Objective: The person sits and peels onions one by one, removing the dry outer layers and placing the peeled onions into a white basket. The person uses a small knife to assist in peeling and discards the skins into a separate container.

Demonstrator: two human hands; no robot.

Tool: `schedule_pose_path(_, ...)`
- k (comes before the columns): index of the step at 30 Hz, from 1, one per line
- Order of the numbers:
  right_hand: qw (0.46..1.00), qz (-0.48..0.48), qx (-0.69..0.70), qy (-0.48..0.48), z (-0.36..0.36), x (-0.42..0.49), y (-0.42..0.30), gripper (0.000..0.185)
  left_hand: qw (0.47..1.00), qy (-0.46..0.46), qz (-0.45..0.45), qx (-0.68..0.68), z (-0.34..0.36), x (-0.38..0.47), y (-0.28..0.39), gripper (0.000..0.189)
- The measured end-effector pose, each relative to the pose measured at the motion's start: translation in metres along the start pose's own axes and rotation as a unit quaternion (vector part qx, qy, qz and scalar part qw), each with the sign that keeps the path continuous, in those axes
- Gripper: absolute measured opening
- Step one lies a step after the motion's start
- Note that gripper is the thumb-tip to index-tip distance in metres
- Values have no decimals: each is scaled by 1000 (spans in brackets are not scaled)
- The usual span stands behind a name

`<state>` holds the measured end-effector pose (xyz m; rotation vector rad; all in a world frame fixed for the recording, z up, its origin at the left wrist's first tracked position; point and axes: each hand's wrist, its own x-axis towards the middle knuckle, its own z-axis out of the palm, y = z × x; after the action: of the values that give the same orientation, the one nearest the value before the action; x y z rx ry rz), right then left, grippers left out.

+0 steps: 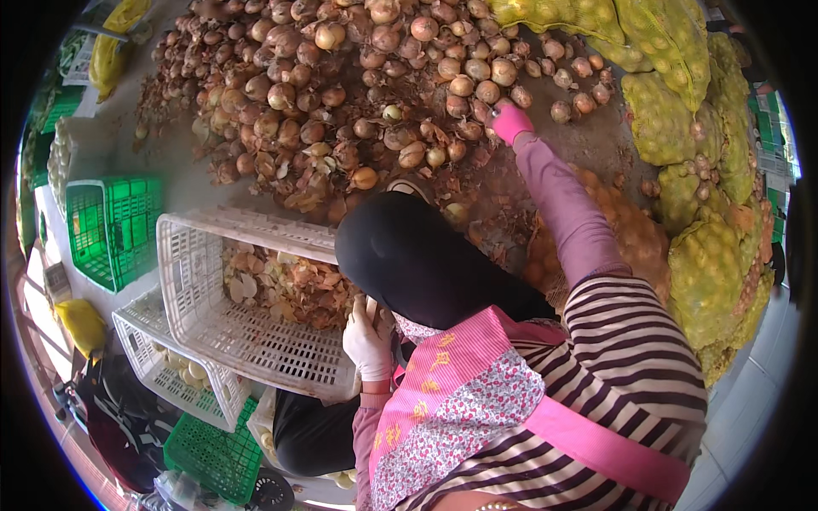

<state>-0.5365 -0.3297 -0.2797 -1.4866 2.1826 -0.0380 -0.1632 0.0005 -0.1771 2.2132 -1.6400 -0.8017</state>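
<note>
My right hand, in a pink glove, is stretched out to the near right part of a large heap of onions. Its fingers are bent beside an onion; a small shiny bit shows at them, too small to name. Whether they grip an onion is hidden. In a white glove, my left hand is by my knee at the inner edge of a white plastic crate. Something small and pale brown shows between its bent fingers, unclear what. Onion skins lie in the crate, which is tipped on its side.
Yellow mesh sacks of onions are piled at the right, an orange mesh sack beside my right arm. At the left stand a green crate, another white crate holding peeled onions, and a lower green crate. Loose skins litter the floor.
</note>
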Motion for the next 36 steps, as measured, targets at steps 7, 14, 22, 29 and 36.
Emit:
schedule_pose_path(7,992,101,-6,-75,102,11,5,42,997,-68,-32,32,-2,-8,-15,66)
schedule_pose_path(14,990,-56,-95,-87,68,-15,4,45,998,-39,-10,53,-1,0,-7,65)
schedule_pose_path(22,916,-346,-196,-42,193,-17,-64,32,999,15,16,39,-2,4,-2,59)
schedule_pose_path(29,956,-241,-53,-158,173,6,-84,59,999,45,7,8,-15,-14,-8,62)
schedule_pose_path(36,794,-485,190,-312,-41,-155,-303,71,879,212,-28,-426,-82,19,-9,87)
